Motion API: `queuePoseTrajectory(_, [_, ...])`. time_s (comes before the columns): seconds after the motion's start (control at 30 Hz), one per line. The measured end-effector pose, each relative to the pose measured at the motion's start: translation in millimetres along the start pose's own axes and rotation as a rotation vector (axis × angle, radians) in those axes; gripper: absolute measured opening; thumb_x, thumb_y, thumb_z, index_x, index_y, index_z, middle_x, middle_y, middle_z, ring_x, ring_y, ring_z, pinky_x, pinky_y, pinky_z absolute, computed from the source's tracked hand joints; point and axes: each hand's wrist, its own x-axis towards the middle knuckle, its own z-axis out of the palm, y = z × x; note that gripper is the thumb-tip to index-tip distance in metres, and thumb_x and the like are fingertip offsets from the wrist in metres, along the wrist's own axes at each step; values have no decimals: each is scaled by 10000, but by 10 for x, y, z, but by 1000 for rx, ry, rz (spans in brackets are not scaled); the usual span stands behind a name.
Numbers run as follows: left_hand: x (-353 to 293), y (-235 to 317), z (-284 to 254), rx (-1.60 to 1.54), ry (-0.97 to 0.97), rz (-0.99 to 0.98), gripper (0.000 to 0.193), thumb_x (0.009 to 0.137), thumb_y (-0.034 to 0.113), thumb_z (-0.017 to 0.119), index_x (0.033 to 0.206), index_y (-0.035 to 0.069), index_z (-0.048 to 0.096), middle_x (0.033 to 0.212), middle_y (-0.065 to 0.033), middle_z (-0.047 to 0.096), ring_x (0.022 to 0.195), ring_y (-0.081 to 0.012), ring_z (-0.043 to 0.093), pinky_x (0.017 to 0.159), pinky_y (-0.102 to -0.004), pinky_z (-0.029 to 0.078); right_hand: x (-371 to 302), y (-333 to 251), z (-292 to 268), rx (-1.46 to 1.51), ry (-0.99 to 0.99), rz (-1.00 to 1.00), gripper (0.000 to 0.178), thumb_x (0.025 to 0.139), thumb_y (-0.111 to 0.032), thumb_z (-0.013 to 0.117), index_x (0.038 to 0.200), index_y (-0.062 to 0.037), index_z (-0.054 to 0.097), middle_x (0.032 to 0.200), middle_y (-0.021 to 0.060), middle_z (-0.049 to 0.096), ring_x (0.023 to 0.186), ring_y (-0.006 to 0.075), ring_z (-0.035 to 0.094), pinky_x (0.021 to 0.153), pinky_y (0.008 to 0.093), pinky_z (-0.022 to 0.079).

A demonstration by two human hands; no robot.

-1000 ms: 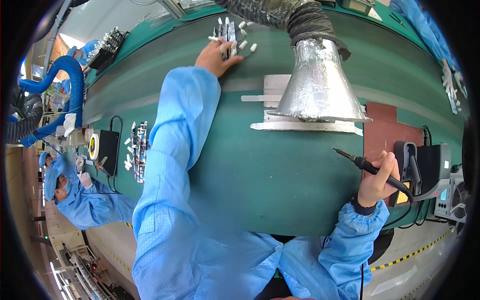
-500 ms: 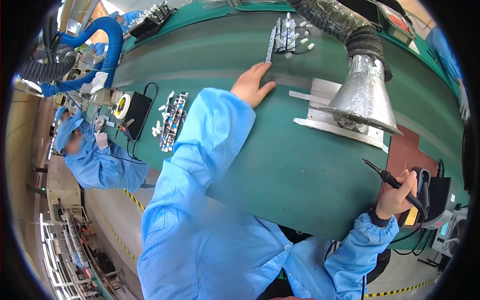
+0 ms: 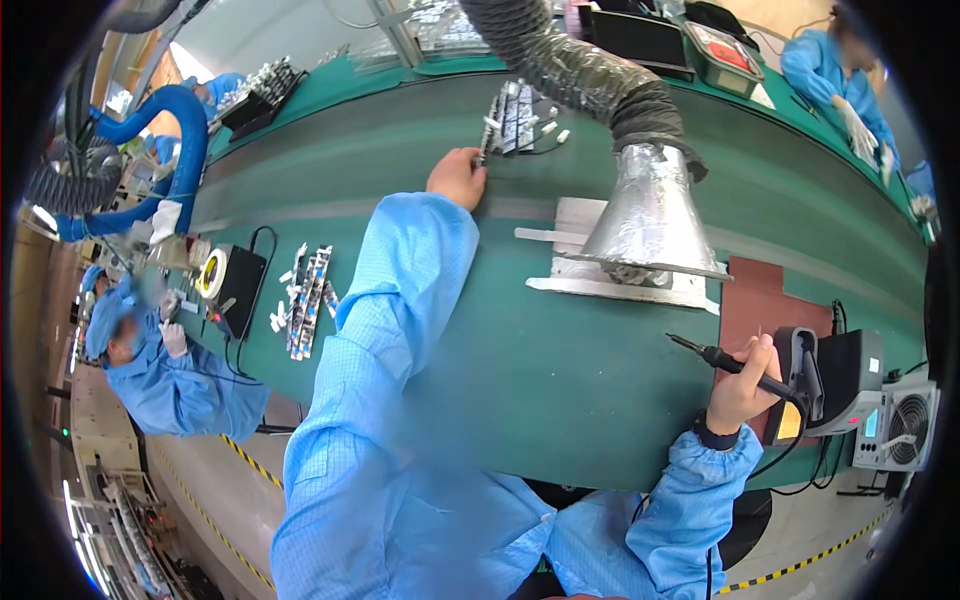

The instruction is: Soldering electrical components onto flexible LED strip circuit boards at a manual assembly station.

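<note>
My left hand (image 3: 458, 180) is stretched far across the green bench. Its fingers are closed at the near end of a narrow light strip (image 3: 490, 128), pinching it. That strip lies along the left side of several silvery strips (image 3: 516, 118) with small white connectors on short leads. In my right hand (image 3: 742, 388) is a soldering iron (image 3: 715, 355), gripped like a pen, its dark tip pointing left above the mat. Beside that hand stands the iron's holder (image 3: 798, 365).
A foil-wrapped fume hood (image 3: 650, 215) hangs over a white fixture (image 3: 620, 288). More strips with connectors (image 3: 308, 300) lie at left, near a black box (image 3: 242, 290) with a solder reel. A soldering station (image 3: 850, 375) stands at right. Co-workers sit left and far right.
The whole view has shifted. My left thumb, spread away from the fingers before, has closed in by the strip's end. My right hand keeps hold of the soldering iron.
</note>
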Motion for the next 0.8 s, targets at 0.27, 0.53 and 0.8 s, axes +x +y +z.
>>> queuePoseTrajectory(0.27, [407,-65,269,-150,94,-63,276,878,173,639,1132,88,705,1065,-147,703,1015,-337,657,888,-434,514,13,-4,50,-22,-16,-29,437,1015,-169,507,619,13,475,574,38,470,549,97,406,520,275,302])
queuePoseTrajectory(0.53, [39,-9,57,111,-8,14,500,895,160,588,1389,108,535,1430,-131,510,1302,-329,486,1079,-452,404,-15,-1,46,51,-23,49,406,1003,-144,556,628,-8,481,629,13,488,619,90,444,684,249,414])
queuePoseTrajectory(0.8, [-1600,168,-1231,138,113,187,530,833,128,702,1338,61,556,1387,-205,521,1270,-400,490,1069,-478,394,-20,37,4,160,54,86,379,1012,-132,554,655,-47,457,646,-7,424,616,92,410,688,273,435])
